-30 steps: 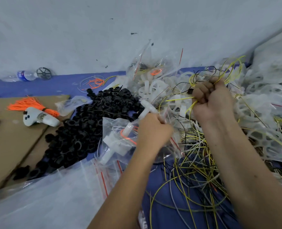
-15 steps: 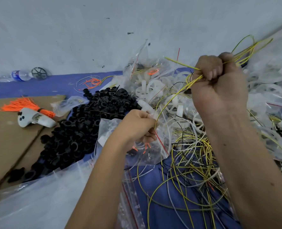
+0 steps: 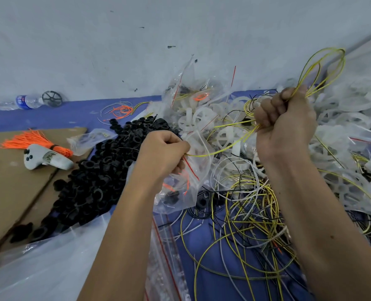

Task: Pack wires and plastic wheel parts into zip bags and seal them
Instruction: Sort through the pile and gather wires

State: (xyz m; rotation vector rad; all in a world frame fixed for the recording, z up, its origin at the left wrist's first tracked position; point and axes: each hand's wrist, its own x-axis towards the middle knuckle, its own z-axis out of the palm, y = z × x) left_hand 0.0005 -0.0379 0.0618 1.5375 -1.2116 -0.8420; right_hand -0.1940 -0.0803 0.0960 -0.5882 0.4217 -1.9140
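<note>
The right hand (image 3: pixel 285 124) is fisted tight around a bundle of yellow wires (image 3: pixel 319 68), whose loops stand up above the knuckles while one strand runs down and across to the left hand (image 3: pixel 164 152). That hand's fingers are curled, pinching the mouth of a clear zip bag (image 3: pixel 180 192) together with the strand's end; the bag hangs under the hand with a few orange bits and a dark part inside. Beyond the bag lies a heap of white plastic wheel parts (image 3: pixel 204 120), to its left a mound of black rings (image 3: pixel 106 170), and below it, toward the person, loose yellow, white and black wire tangled on the blue cover (image 3: pixel 206 240). The risk, as I judge it, is snagging: the held wires look continuous with the tangle, so feeding them in could drag extra strands along, spring the loops back out, or foul the zip track and stop it sealing.
</note>
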